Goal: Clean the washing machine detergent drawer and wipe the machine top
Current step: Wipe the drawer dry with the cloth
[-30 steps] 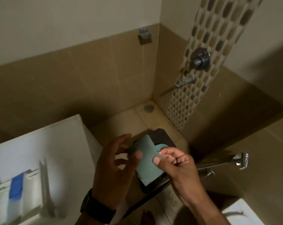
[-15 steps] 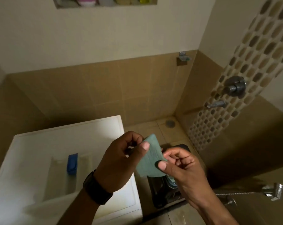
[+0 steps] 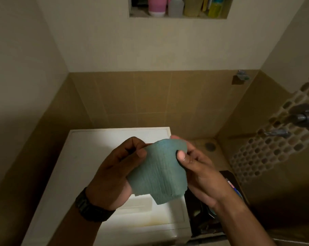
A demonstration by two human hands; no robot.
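Both hands pinch one green cloth [image 3: 160,174] in the centre of the head view. From the left of the frame the left hand [image 3: 114,174], a dark watch [image 3: 91,208] on its wrist, curls its thumb and fingers round the cloth's left edge; from the right, the right hand [image 3: 198,171] presses its thumb onto the upper right corner, with fingers behind the fabric. Between them the cloth is spread out, its lower edge hanging free and touching nothing below.

Directly beneath, filling the lower middle of the frame, is the white washing machine top [image 3: 89,153]. Just under the cloth, at the machine's near edge, a white recessed shape that looks like the detergent drawer [image 3: 146,212] shows, with a yellowish stain along its lower part; the dim light makes it impossible to say whether it is pulled out or lying on the lid.

At the top of the frame a wall niche [image 3: 178,15] holds bottles, and taps [image 3: 302,116] sit on the mosaic strip at the right edge.

As a judgement, the work is at an early or middle point: the cloth is being opened out ready for wiping, the stain suggests the drawer still needs attention, and nothing visible shows that the top has been wiped.
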